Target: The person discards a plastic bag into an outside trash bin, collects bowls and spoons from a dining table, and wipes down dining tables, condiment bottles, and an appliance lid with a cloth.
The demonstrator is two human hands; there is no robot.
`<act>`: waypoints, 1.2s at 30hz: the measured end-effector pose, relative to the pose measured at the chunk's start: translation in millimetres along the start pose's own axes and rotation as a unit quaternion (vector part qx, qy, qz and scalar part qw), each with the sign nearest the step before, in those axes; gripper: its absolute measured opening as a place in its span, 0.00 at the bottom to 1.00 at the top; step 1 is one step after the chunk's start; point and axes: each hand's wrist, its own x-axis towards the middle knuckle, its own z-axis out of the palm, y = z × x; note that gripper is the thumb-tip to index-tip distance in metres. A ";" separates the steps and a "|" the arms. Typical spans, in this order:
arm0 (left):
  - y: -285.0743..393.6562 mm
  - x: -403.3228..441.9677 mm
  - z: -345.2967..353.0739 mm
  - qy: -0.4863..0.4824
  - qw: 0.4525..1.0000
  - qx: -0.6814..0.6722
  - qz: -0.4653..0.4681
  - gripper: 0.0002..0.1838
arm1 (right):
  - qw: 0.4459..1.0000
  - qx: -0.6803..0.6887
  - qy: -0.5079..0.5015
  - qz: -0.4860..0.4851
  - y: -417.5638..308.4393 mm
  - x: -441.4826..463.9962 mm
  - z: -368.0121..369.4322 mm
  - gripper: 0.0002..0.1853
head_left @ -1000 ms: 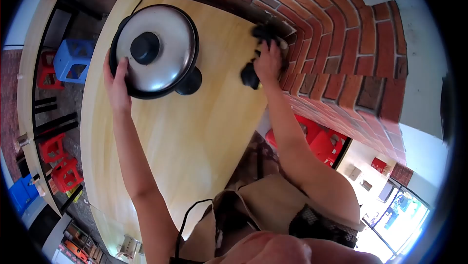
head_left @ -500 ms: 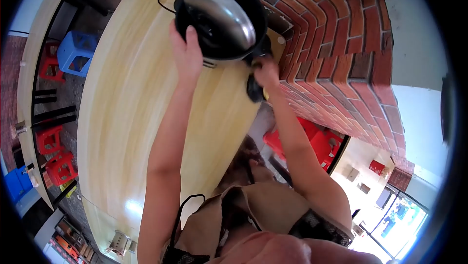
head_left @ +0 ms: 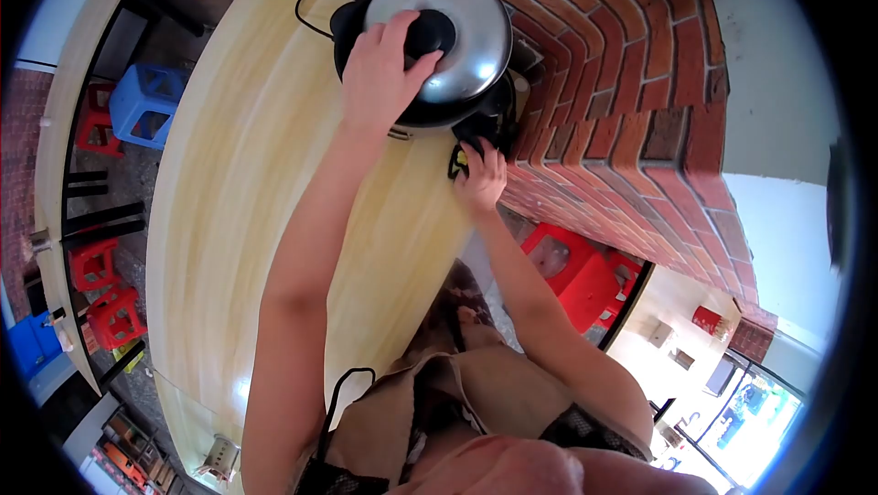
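A shiny metal lid with a black knob lies over a black electric pan at the table's far end. My left hand is closed around the knob, thumb on the near side and fingers on the far side. Just below the pan, at the table's right edge, my right hand has its fingers on a small black item with a yellow patch. Its exact kind is unclear, and the fingers cover part of it. Dark parts lie between that hand and the pan.
The pale wooden table stretches toward me, with a black cord beside the pan. A brick wall runs close along the right. Red stools stand below it; a blue stool is left. A metal holder sits near me.
The lid, tilted up on the pan before, now lies flatter over it. My left hand has moved from the pan's side to the knob. My right hand has shifted slightly toward me.
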 end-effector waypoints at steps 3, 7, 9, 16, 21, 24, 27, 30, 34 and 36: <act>-0.3 9.7 -0.3 -0.003 0.999 -0.046 0.009 0.27 | 1.000 0.006 0.011 -0.012 3.3 -0.2 0.8 0.29; -0.9 10.0 -4.2 0.027 1.000 0.004 0.014 0.25 | 1.000 0.017 0.014 -0.011 1.0 2.2 -0.4 0.29; -1.5 11.6 -4.2 0.039 0.997 0.051 0.052 0.24 | 0.999 0.020 0.026 -0.013 -0.9 4.0 -2.7 0.25; 12.2 20.3 -14.6 -0.024 0.998 0.051 0.028 0.22 | 0.716 0.578 -0.041 0.388 -4.7 4.6 -39.8 0.23; 21.6 -70.9 -137.0 0.098 0.984 -0.022 -0.146 0.22 | 0.505 0.722 -0.118 0.458 -47.2 -11.5 -94.9 0.28; -39.1 -195.9 -134.2 0.048 0.968 0.094 -0.228 0.21 | 0.520 0.703 -0.200 0.442 -75.7 -24.0 -98.8 0.29; -73.0 -295.6 -108.8 -0.001 0.955 0.156 -0.253 0.26 | 0.607 0.623 -0.261 0.418 -100.3 -46.6 -71.0 0.30; -57.4 -300.4 -112.2 0.017 0.943 0.188 -0.275 0.26 | 0.825 0.487 -0.252 0.134 -141.0 -67.8 -56.3 0.29; -69.4 -321.9 -98.4 0.045 0.952 0.174 -0.246 0.23 | 0.903 0.320 -0.268 -0.100 -180.2 -107.8 -27.5 0.32; -68.8 -324.1 -99.2 0.045 0.956 0.159 -0.242 0.22 | 0.913 0.281 -0.233 -0.181 -180.7 -101.3 15.0 0.31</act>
